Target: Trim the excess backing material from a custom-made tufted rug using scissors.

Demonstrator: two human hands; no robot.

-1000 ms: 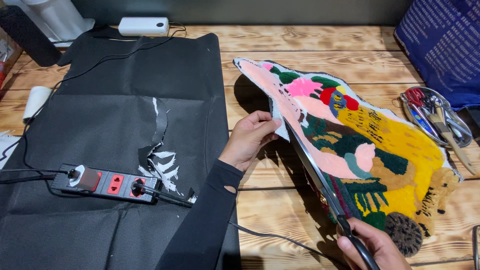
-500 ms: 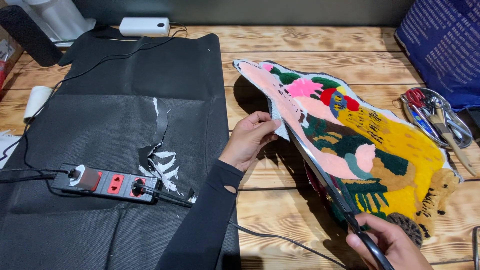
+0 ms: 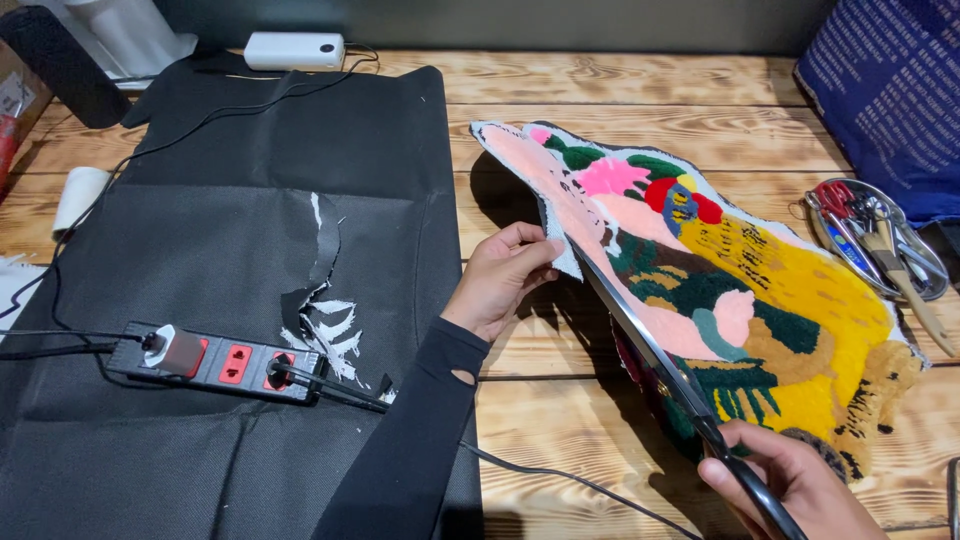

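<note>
I see my left hand (image 3: 497, 280) out over the wooden table (image 3: 600, 80), its fingers (image 3: 530, 250) pinching the white trimmed edge of the rug (image 3: 760, 310) and lifting that edge off the table. The rug is a tufted piece in pink, yellow, green and brown, lying to the right of the middle of the table, with its left border raised and the rest sloping down toward the right.

My right hand (image 3: 790, 480) is at the bottom right, its fingers closed around the black handles of the scissors (image 3: 650, 345). The long silver blades run up and to the left along the raised border of the rug, and the tip ends just beside my left fingertips. The blades look close together, though I cannot tell whether they have fabric between them.

To the left, a black cloth (image 3: 230, 250) covers much of the table. A black power strip (image 3: 220, 362) with red sockets lies on it, near some torn white scraps (image 3: 325, 325). A white box (image 3: 293, 50) sits at the far edge. On the right, well apart from both hands, a metal tray (image 3: 875, 235) holds small tools, and a dark blue bag (image 3: 890, 90) stands behind it.
</note>
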